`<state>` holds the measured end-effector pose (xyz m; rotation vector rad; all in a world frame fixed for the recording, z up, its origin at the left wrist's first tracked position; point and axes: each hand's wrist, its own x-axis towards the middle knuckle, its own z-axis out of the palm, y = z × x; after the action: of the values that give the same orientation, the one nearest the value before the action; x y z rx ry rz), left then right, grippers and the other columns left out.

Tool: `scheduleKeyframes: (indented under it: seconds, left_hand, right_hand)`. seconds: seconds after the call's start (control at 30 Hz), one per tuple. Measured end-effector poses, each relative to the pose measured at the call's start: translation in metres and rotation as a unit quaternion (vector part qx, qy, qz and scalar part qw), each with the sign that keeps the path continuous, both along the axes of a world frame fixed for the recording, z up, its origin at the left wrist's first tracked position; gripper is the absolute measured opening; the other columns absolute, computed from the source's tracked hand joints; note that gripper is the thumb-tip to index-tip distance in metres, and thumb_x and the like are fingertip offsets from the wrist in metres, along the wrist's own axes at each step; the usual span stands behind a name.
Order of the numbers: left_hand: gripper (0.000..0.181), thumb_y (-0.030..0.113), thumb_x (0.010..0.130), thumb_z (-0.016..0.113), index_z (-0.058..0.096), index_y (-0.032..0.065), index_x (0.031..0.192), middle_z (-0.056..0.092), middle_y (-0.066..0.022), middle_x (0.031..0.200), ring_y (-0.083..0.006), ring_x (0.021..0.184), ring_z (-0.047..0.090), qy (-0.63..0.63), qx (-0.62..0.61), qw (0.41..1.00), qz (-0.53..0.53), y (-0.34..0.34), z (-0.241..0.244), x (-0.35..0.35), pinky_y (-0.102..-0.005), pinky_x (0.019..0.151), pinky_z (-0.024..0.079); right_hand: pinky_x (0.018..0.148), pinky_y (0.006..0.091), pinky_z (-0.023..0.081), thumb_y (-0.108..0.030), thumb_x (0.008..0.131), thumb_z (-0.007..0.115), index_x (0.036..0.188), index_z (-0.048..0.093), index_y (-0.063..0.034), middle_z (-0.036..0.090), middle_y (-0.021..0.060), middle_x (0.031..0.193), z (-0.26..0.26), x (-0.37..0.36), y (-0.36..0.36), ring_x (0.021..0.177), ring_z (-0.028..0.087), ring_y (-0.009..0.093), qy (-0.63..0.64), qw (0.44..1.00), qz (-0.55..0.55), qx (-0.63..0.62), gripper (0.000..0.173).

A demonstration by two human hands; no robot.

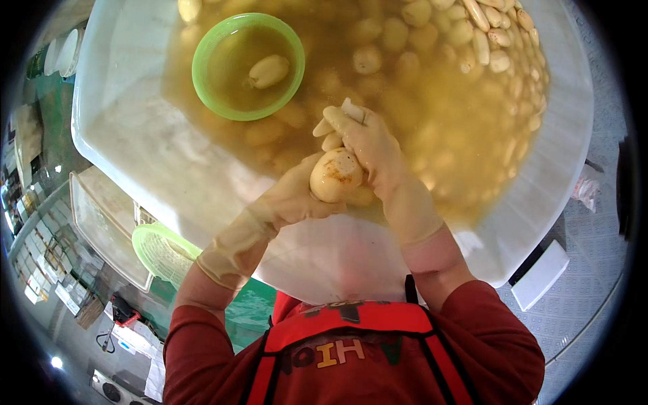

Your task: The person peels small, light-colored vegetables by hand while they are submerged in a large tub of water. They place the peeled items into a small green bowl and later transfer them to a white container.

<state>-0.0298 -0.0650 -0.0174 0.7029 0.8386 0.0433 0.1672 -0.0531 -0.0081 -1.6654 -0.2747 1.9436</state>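
In my left hand [291,197], which wears a pale rubber glove, rests a rounded lotus root segment [334,174] with brown stains about its cut end. My right hand [374,144], gloved alike, is against the segment's right side, its fingers curled above it. A small pale piece [353,109] shows at these fingers; whether it is a tool or a glove tip I cannot tell. Both hands are over the near part of a large white tub [126,121] of cloudy yellow-brown water. A green plastic basket [198,66] sits in the water with one lotus root segment [270,71] inside.
Many lotus root segments [498,38] pile up at the tub's far right, others lie submerged. Left of the tub are a second green basket [162,248] and a pale crate [101,217]. A white board-like object [540,276] lies right of the tub on the patterned floor [582,324].
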Motion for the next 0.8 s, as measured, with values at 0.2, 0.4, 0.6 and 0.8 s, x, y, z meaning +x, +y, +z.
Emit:
scheduleKeyframes:
  seconds: [0.2,0.4,0.6,0.8]
  left_hand:
    - [0.078,0.007,0.078,0.089,0.055,0.0060,0.148,0.068,-0.0035,0.124,-0.0154,0.110,0.066,-0.032,-0.081,0.995,-0.040,0.023,0.018,0.002,-0.0325,0.092,0.058]
    - [0.075,0.012,0.076,0.090,0.059,0.0050,0.143,0.070,-0.0062,0.121,-0.0175,0.109,0.068,-0.002,0.021,0.999,-0.040,0.004,0.009,-0.001,-0.0339,0.091,0.059]
    - [0.075,0.011,0.079,0.092,0.057,0.0039,0.145,0.067,-0.0066,0.129,-0.0185,0.116,0.067,0.008,0.021,0.996,-0.086,-0.001,0.005,-0.005,-0.0346,0.099,0.057]
    - [0.083,0.013,0.079,0.092,0.052,0.0055,0.152,0.065,-0.0063,0.134,-0.0174,0.121,0.064,-0.040,-0.083,0.995,-0.034,0.017,0.015,0.008,-0.0336,0.101,0.055]
  right_hand:
    - [0.097,0.0360,0.057,-0.041,0.109,0.066,0.121,0.076,-0.0015,0.078,0.0090,0.112,0.023,0.000,-0.034,0.108,0.071,0.019,0.054,0.974,-0.138,0.170,0.042]
    - [0.099,0.0362,0.056,-0.037,0.102,0.070,0.115,0.081,-0.0058,0.079,0.0110,0.116,0.024,-0.012,-0.041,0.110,0.073,0.021,-0.166,0.955,0.104,0.221,0.036]
    - [0.092,0.0386,0.057,-0.040,0.099,0.076,0.100,0.078,-0.0040,0.078,0.0109,0.109,0.029,-0.012,-0.002,0.102,0.073,0.021,-0.178,0.962,0.201,0.049,0.036]
    - [0.084,0.0373,0.057,-0.047,0.106,0.068,0.110,0.071,-0.0026,0.075,0.0108,0.100,0.018,-0.006,-0.006,0.093,0.070,0.021,0.074,0.985,-0.154,0.018,0.045]
